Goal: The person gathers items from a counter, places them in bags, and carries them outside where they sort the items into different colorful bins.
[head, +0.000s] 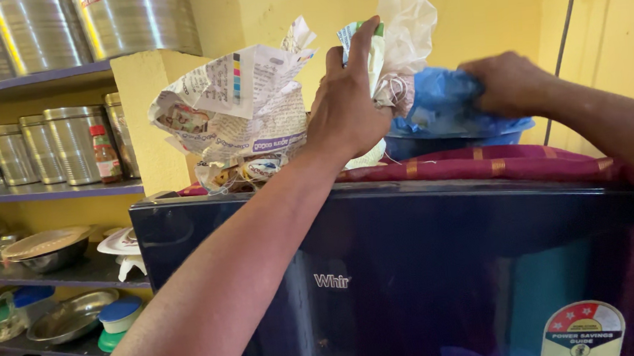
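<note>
Two hands work atop the dark blue refrigerator (385,270): left hand (345,108) grips crumpled newspaper (240,105); right hand (505,80) clutches the blue plastic bag (439,104) in the blue tub (435,144).

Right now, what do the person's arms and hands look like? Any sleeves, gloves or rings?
Both arms are bare all the way into view: no sleeves show. The left hand and right hand wear no gloves. No rings, watch or bracelets can be seen on either.
</note>
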